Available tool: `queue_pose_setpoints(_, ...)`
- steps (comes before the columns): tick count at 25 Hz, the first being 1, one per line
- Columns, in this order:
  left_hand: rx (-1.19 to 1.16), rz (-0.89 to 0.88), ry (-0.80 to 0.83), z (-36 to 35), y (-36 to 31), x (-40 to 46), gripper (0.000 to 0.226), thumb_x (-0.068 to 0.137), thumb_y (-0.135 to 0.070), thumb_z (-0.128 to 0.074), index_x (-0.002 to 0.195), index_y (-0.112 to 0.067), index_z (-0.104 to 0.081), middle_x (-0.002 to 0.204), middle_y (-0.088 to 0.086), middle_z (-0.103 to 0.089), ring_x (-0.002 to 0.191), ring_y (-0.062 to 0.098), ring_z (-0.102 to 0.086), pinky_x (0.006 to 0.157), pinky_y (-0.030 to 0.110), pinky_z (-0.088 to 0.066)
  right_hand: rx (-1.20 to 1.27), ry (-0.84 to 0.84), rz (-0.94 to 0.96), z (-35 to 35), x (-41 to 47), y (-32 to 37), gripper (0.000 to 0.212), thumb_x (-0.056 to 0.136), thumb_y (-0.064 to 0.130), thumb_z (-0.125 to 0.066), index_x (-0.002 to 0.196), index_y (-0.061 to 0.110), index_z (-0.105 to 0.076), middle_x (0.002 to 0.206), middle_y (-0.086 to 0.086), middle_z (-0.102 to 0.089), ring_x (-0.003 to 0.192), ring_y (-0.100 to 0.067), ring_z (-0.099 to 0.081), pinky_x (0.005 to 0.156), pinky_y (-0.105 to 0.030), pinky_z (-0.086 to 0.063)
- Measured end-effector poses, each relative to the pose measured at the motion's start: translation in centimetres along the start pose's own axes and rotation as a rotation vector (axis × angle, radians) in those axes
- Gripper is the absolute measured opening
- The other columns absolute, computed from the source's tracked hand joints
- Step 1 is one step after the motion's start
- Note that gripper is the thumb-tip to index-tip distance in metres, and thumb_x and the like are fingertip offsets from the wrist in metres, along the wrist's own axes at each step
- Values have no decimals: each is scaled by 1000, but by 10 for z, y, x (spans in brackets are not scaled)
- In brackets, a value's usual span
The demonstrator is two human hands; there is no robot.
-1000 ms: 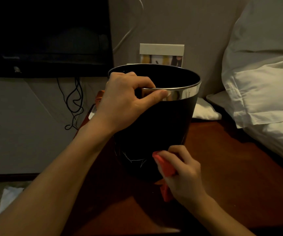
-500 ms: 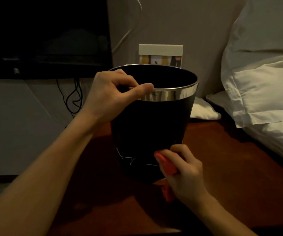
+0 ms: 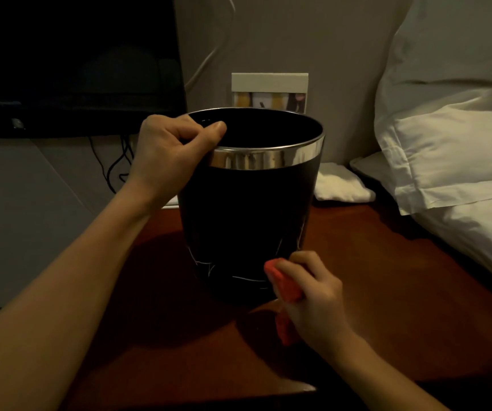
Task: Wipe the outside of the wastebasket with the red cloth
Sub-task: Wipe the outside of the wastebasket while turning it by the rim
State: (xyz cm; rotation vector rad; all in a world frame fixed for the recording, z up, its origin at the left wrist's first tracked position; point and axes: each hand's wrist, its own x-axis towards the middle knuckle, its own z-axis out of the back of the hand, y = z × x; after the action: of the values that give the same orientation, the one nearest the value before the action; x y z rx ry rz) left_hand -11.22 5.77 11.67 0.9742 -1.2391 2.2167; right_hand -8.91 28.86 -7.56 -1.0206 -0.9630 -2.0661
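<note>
1. Right hand (image 3: 312,298) is low at the near right of the wastebasket (image 3: 247,221), fingers curled round the red cloth (image 3: 284,284), pressing the wad against the black wall just above the base. A tail of cloth hangs below the hand, down toward the table.
2. Left hand (image 3: 173,149) is up on the left of the rim (image 3: 268,158), thumb hooked over the edge, fingers curled and gripping it. That looks like the steadying hold.
3. My read on the step: the wipe itself is under way, working the bottom band of the outside, with the upper wall and the far side probably yet to do.
4. What the next move calls for, I'd judge: drag the cloth round or up the wall with firm pressure while the top hand turns the wastebasket to bring a fresh face forward.
5. The wastebasket stands upright on the dark wooden table (image 3: 387,292), near its back edge. It is a tapered black bucket with a shiny metal band at the rim, and pale scratch-like lines near its foot.
6. Further out: white pillows (image 3: 452,149) to the right, and a dark screen (image 3: 72,60) at the upper left.
</note>
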Motion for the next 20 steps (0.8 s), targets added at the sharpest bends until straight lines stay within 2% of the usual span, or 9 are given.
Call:
queue_pose_setpoints(2,83,-43,-20,0,-4,-4,34,95,-30,-57,63,-25,-64,61,-7,-62,58,8,-56,61,32,-47,11,-91,-16,11,16,6,23,92,21,-72,109,5,-73,107,-4,-59,88,-12,-59,69,-25,-50)
queue_pose_setpoints(4,232,-129,6,-15,-18,-11,38,96,-38,-51,69,-18,-68,66,2,-63,63,15,-58,71,37,-46,-14,-169,-29,21,31,10,23,91,20,-74,105,2,-75,102,-8,-61,87,-10,-58,73,-19,-47)
queue_pose_setpoints(6,381,-169,58,-35,-36,-20,34,94,-48,-48,82,-23,-69,75,-7,-63,74,10,-57,87,35,-36,-37,-212,-44,26,43,11,21,89,17,-76,104,2,-76,101,-10,-61,88,-11,-58,78,-13,-44)
queue_pose_setpoints(7,405,-163,57,-41,-41,-21,29,92,-52,-51,85,-29,-67,77,-12,-61,78,6,-55,89,34,-31,-47,-224,-51,29,48,11,20,88,14,-77,104,2,-76,101,-11,-62,90,-11,-58,80,-13,-44)
queue_pose_setpoints(8,401,-156,49,-42,-42,-21,25,89,-55,-54,87,-33,-66,78,-15,-59,79,4,-54,89,33,-30,-49,-237,-53,32,51,11,21,87,12,-77,105,2,-75,102,-12,-62,91,-12,-58,82,-13,-44)
queue_pose_setpoints(10,327,-146,37,-36,-37,-21,20,85,-55,-62,85,-36,-65,76,-14,-62,76,2,-56,88,36,-39,-52,-267,-34,39,58,12,21,86,9,-78,106,1,-75,102,-14,-62,94,-11,-57,85,-13,-44)
queue_pose_setpoints(13,200,-133,58,-24,-32,-19,16,83,-48,-69,82,-32,-68,76,-6,-66,72,9,-60,70,31,-49,-65,-289,17,42,63,19,22,85,7,-78,105,-1,-74,101,-16,-63,95,-7,-54,86,-9,-41)
queue_pose_setpoints(16,179,-135,55,-26,-33,-19,15,82,-45,-72,81,-32,-67,76,-4,-66,71,10,-61,65,27,-47,-60,-232,41,33,50,20,20,89,13,-76,106,2,-74,105,-10,-60,92,-5,-52,78,-13,-43)
queue_pose_setpoints(20,171,-152,61,-25,-30,-18,14,83,-44,-70,83,-31,-66,76,-6,-64,72,9,-59,66,24,-46,-84,20,96,8,1,11,23,96,26,-66,111,9,-69,112,-2,-53,86,-17,-61,62,-27,-54)
